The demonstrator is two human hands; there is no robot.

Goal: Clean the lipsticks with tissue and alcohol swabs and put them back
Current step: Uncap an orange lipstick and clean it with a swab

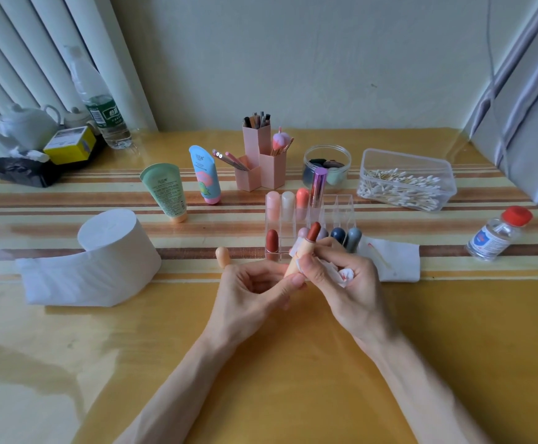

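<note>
The fingers of the left hand [251,293] and the right hand [344,286] cover the lower body of the open lipstick [309,243]. The crumpled tissue [344,276] shows only partly from the right palm. The label of the red-capped bottle [490,240] is too small to read.

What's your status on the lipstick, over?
Left hand holds uncapped lipstick by its base. Right hand pinches stained tissue against its tube. Cap lies aside.
</note>
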